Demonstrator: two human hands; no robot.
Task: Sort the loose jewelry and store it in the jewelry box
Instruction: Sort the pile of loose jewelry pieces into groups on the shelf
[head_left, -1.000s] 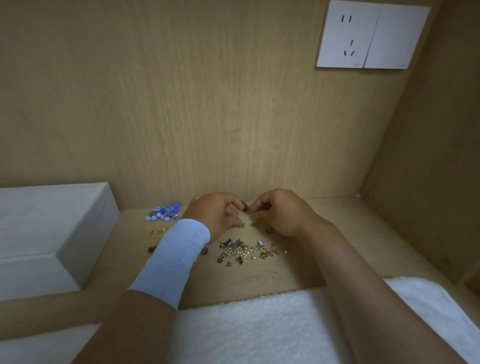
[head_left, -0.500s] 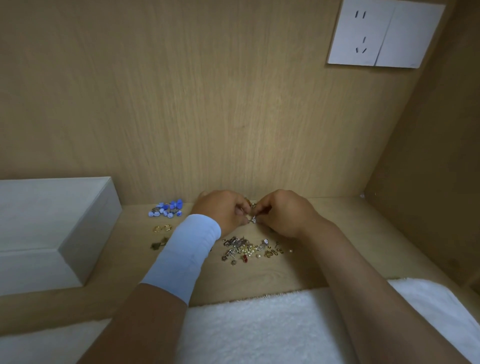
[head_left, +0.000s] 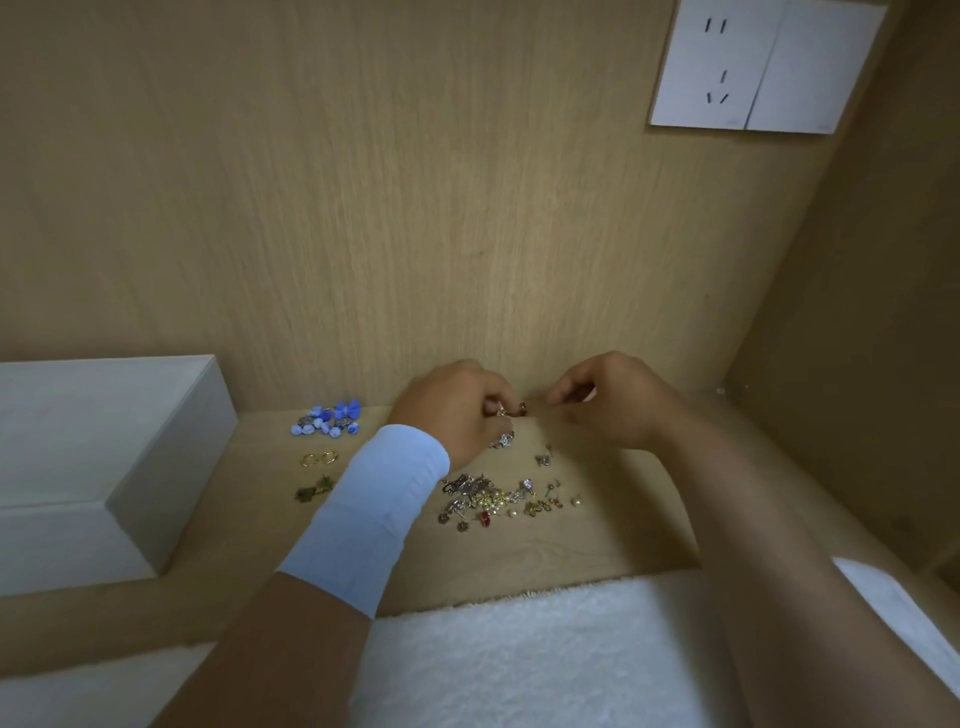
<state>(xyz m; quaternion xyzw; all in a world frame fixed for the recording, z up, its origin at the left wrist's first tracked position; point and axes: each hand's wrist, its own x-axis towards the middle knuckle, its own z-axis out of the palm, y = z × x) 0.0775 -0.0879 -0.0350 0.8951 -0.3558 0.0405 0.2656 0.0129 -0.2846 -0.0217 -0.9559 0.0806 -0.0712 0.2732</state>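
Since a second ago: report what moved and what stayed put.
The right hand drew away to the right, off the small piece that both hands pinched together. The left hand keeps pinching it. Whether the right hand took anything along cannot be told. The mixed pile, blue pieces, gold hoops and white box stayed put.

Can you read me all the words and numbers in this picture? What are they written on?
No text here can be read.
Wall socket: only plug slots, no words.
Switch plate: a tiny mark at its lower corner, too small to read.
White box and loose jewelry: no writing shows.
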